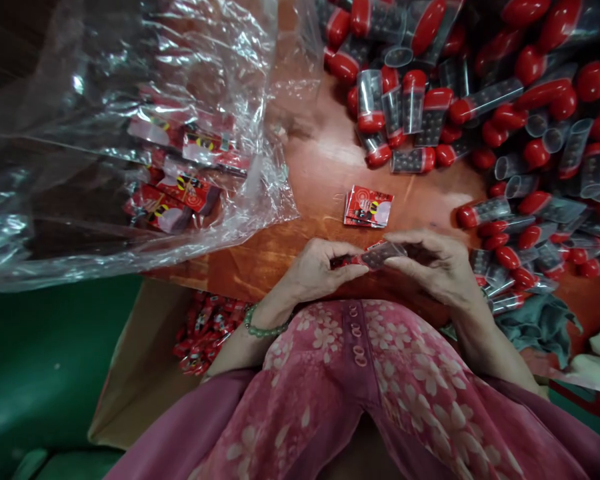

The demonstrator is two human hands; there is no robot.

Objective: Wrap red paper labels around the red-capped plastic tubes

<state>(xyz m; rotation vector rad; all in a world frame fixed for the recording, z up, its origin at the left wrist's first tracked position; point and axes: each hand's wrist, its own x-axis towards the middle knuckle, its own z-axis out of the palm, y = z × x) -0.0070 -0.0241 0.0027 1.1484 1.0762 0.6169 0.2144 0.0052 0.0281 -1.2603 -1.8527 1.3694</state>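
Observation:
Between my two hands, close to the table's front edge, lies a clear capsule tube [384, 253] with small dark balls showing through its wall. My left hand [316, 270] pinches its left end, where a bit of red shows. With thumb and fingers, my right hand [437, 267] grips the right end. Just beyond the hands sits a small stack of red printed cards [369, 207]. To the right, a large heap of red-capped clear tubes [414, 110] covers the table, some with dark balls visible inside.
A crumpled clear plastic bag [205, 73] at the left holds more red cards [173, 197]. Below the table edge stands an open cardboard box [130, 373] with many red packed pieces [213, 327]. A dark green cloth [537, 327] lies at the right on the orange-brown table [310, 160].

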